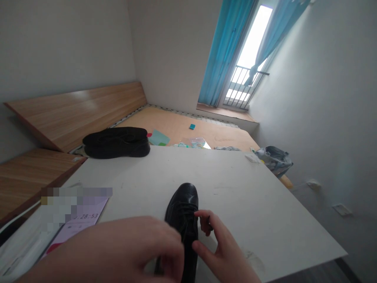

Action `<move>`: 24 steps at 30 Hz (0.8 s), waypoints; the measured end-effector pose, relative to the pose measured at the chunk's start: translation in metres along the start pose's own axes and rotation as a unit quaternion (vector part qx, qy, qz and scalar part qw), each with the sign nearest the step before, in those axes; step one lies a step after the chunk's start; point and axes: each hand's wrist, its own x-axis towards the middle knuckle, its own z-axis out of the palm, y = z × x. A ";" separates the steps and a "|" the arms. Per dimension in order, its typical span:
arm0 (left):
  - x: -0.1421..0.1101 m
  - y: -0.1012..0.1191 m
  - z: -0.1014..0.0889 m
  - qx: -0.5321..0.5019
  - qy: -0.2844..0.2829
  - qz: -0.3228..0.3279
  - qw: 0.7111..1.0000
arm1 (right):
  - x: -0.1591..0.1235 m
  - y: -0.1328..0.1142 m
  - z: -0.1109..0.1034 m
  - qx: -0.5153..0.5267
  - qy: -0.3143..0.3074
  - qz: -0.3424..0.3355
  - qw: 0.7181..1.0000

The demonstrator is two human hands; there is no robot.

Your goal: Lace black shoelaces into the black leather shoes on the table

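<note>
A black lace-up shoe (183, 212) lies on the white table with its toe pointing away from me. My left hand (156, 247) is in front of the shoe's left side, its fingers curled downward; whatever they pinch is hidden behind the hand. At the shoe's right side is my right hand (219, 243), index fingertip and thumb close against the upper near the laces. A short black piece, apparently a shoelace end (210, 223), shows at its curled fingers. The heel end of the shoe is partly covered by my left hand.
Another pair of black shoes (118, 142) rests at the table's far left edge. A phone (85, 216) showing a timer lies at left. Beyond the white table (235, 181) is a bed (173, 120) with small packets. A grey bag (273, 159) sits at the far right corner.
</note>
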 end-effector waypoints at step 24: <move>0.051 -0.011 0.038 0.167 0.025 -0.020 0.985 | 0.025 -0.002 0.000 -0.178 0.040 -0.067 0.981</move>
